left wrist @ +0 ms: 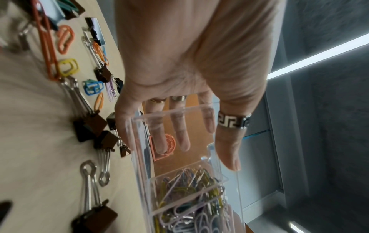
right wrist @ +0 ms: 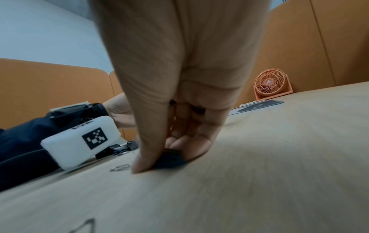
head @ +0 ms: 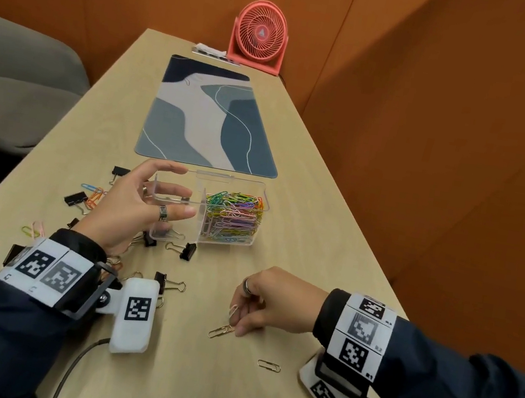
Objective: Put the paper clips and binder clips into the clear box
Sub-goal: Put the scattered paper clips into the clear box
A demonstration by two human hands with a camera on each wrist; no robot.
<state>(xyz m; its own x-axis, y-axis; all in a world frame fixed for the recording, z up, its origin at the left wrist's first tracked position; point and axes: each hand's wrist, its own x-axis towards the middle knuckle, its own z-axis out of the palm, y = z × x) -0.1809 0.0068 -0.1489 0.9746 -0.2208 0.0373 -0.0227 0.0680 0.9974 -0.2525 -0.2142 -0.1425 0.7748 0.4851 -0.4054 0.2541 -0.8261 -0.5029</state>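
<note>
The clear box (head: 239, 183) stands mid-table with two compartments. Its right one is packed with coloured paper clips (head: 233, 216); a binder clip (head: 166, 233) lies at the bottom of the left one. My left hand (head: 171, 195) hovers over the left compartment with fingers spread, holding nothing; the left wrist view shows the left hand (left wrist: 207, 126) behind the box wall (left wrist: 169, 112). My right hand (head: 244, 317) is down at the table and pinches a paper clip (head: 232, 312), its thumb beside gold paper clips (head: 221, 331). One more paper clip (head: 268, 365) lies nearer me.
Black binder clips (head: 188, 250) (head: 170, 282) (head: 75, 198) and loose coloured paper clips (head: 93, 193) (head: 33, 230) are scattered left of and in front of the box. A blue desk mat (head: 211, 121) and a pink fan (head: 260, 37) lie beyond. Grey chairs (head: 13, 80) flank the table's left edge.
</note>
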